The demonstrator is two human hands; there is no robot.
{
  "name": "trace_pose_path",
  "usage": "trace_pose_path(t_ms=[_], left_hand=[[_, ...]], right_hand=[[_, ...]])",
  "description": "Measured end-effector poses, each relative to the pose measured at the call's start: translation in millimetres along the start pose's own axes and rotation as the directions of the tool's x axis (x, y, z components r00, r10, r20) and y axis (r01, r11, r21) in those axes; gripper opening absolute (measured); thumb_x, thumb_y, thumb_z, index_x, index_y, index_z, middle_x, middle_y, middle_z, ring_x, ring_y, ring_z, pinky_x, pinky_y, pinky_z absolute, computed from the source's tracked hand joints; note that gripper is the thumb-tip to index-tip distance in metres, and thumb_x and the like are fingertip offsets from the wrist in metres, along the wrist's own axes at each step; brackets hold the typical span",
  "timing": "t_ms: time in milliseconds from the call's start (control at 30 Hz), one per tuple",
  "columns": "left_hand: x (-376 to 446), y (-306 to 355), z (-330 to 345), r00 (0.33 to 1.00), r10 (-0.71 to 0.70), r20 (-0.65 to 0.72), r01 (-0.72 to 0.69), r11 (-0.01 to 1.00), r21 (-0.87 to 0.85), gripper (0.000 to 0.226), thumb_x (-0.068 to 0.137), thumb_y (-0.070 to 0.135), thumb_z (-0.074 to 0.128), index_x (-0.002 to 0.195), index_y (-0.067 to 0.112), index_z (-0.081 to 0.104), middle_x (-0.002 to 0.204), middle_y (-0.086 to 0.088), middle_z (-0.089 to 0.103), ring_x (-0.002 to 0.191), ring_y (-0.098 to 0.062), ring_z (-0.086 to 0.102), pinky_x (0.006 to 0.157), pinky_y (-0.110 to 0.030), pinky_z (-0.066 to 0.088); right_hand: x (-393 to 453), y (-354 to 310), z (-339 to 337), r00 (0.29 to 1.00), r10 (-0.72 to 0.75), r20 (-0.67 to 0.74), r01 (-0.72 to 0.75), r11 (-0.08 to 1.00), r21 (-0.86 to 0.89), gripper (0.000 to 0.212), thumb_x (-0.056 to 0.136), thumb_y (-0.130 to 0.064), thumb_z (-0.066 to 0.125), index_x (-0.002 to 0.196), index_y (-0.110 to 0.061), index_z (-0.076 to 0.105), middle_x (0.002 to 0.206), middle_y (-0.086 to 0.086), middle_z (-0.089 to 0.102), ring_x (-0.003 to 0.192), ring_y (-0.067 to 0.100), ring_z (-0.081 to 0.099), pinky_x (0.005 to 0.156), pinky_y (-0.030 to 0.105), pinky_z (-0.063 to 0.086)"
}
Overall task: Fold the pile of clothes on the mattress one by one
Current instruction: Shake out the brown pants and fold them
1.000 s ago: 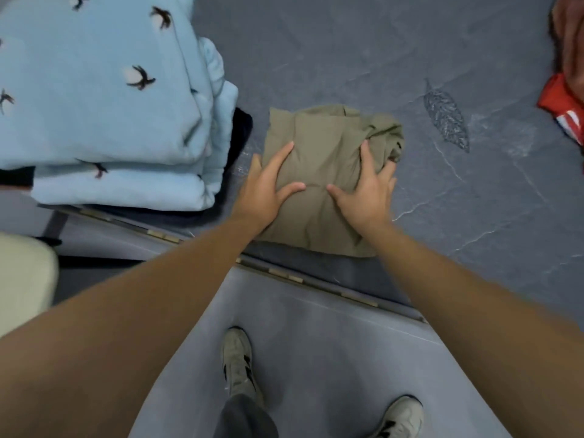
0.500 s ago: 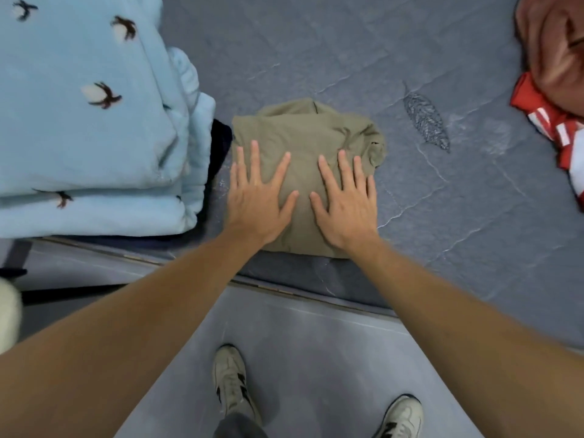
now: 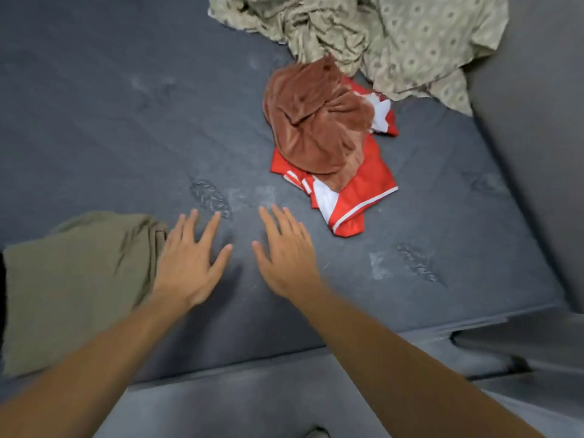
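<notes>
A folded olive green garment (image 3: 76,279) lies at the left on the dark grey mattress (image 3: 126,121). My left hand (image 3: 189,260) hovers just right of it, fingers spread and holding nothing. My right hand (image 3: 284,251) is beside it over bare mattress, also flat with spread fingers. Further off, a crumpled brown garment (image 3: 309,121) lies on top of a red and white shirt (image 3: 354,191). Behind them a rumpled beige patterned cloth (image 3: 395,36) is heaped at the back.
The mattress edge (image 3: 284,358) runs along the near side with grey floor (image 3: 252,412) below it. A grey wall or panel (image 3: 537,153) bounds the right side. Leaf-shaped marks (image 3: 210,197) are printed on the mattress surface.
Both hands have lifted off the folded olive garment and moved right over bare mattress. The view has swung right, so the blue blanket stack is gone and the unfolded pile shows.
</notes>
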State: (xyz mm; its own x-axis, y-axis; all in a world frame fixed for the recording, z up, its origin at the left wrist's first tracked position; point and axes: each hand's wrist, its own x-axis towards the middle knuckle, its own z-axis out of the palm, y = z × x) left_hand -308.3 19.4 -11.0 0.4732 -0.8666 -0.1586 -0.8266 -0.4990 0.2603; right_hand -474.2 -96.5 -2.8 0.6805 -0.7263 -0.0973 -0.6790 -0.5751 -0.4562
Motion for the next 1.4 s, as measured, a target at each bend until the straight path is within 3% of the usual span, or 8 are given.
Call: trace_pose_path(t_ms=[200,567,767,867,1033,1133,1233,1400], left_hand=[[67.0,94.8,8.0,0.999,0.038,0.023,-0.036,0.997,-0.069,0.076,0.101,0.064,0.029,0.167,0.031,0.013,0.172,-0.018,0.014,0.160,-0.034,0.009,0.130,-0.044,0.013],[233.9,187.3,49.1,0.977,0.209,0.047,-0.199,0.966,-0.163,0.082,0.098,0.068,0.041,0.166,0.034,0.010,0.172,-0.010,0.015,0.159,-0.030,0.013,0.125,-0.046,0.025],[281.9,233.6,89.1,0.934,0.311,0.175,-0.287,0.946,-0.150,0.106,0.085,0.071,0.064,0.166,0.037,0.006,0.173,-0.013,0.001,0.160,-0.033,0.000,0.129,-0.048,0.018],[291.0,232.8,102.1,0.941,0.279,0.191,-0.266,0.960,-0.091,0.121,0.076,0.062,0.080,0.166,0.036,0.002,0.173,-0.014,-0.006,0.160,-0.034,-0.003,0.128,-0.046,0.016],[291.9,242.2,107.2,0.969,0.244,0.045,-0.235,0.960,-0.154,0.083,0.091,0.022,0.067,0.164,0.026,0.028,0.169,-0.019,0.019,0.155,-0.039,0.021,0.121,-0.048,0.034],[290.7,241.0,94.7,0.981,0.191,-0.021,-0.191,0.962,-0.194,0.061,0.095,0.035,0.060,0.153,0.023,0.046,0.151,-0.009,0.045,0.133,-0.033,0.050,0.097,-0.049,0.054],[285.0,235.9,63.9,0.987,0.158,-0.041,-0.163,0.971,-0.175,0.058,0.089,0.040,0.047,0.145,0.025,0.047,0.130,-0.004,0.053,0.110,-0.034,0.060,0.074,-0.049,0.056],[269.7,219.1,-10.1,0.993,0.118,0.013,-0.116,0.985,-0.125,0.043,0.092,0.017,0.052,0.134,0.023,0.047,0.123,-0.007,0.060,0.102,-0.044,0.063,0.077,-0.055,0.055]], right_hand=[[44.6,97.9,-64.6,0.999,0.021,-0.034,-0.024,0.996,-0.089,0.070,0.104,-0.041,0.050,0.165,-0.024,0.022,0.172,0.003,0.020,0.160,0.023,0.013,0.127,0.044,0.018],[196.2,228.5,-91.0,0.972,0.202,-0.118,-0.198,0.979,0.043,0.064,0.104,-0.036,0.052,0.162,-0.019,0.030,0.169,0.008,0.027,0.156,0.031,0.021,0.123,0.049,0.027],[245.1,290.1,-90.1,1.000,-0.008,-0.001,0.008,1.000,-0.012,0.055,0.111,-0.032,0.041,0.163,-0.019,0.030,0.171,0.007,0.024,0.159,0.027,0.017,0.128,0.044,0.020],[265.6,304.4,-92.9,0.990,-0.067,0.127,0.052,0.992,0.113,0.059,0.109,-0.032,0.048,0.164,-0.021,0.029,0.172,0.008,0.020,0.159,0.027,0.013,0.129,0.044,0.016],[289.7,307.6,-98.4,0.991,-0.036,0.127,0.012,0.983,0.183,0.054,0.097,-0.030,0.065,0.148,-0.020,0.051,0.139,0.009,0.052,0.136,0.030,0.043,0.113,0.049,0.037],[291.8,304.7,-109.6,0.990,-0.059,0.132,0.022,0.964,0.266,0.032,0.094,-0.025,0.066,0.124,-0.021,0.056,0.115,-0.008,0.064,0.116,0.023,0.059,0.100,0.049,0.044],[291.4,300.2,-130.3,0.992,-0.095,0.079,0.053,0.906,0.420,0.021,0.092,-0.004,0.061,0.113,-0.009,0.060,0.100,0.000,0.067,0.100,0.025,0.064,0.093,0.043,0.050],[297.0,269.6,-188.2,0.996,-0.053,0.077,0.009,0.875,0.485,0.022,0.090,0.007,0.056,0.088,-0.004,0.075,0.092,0.007,0.071,0.090,0.014,0.061,0.083,0.028,0.044]])
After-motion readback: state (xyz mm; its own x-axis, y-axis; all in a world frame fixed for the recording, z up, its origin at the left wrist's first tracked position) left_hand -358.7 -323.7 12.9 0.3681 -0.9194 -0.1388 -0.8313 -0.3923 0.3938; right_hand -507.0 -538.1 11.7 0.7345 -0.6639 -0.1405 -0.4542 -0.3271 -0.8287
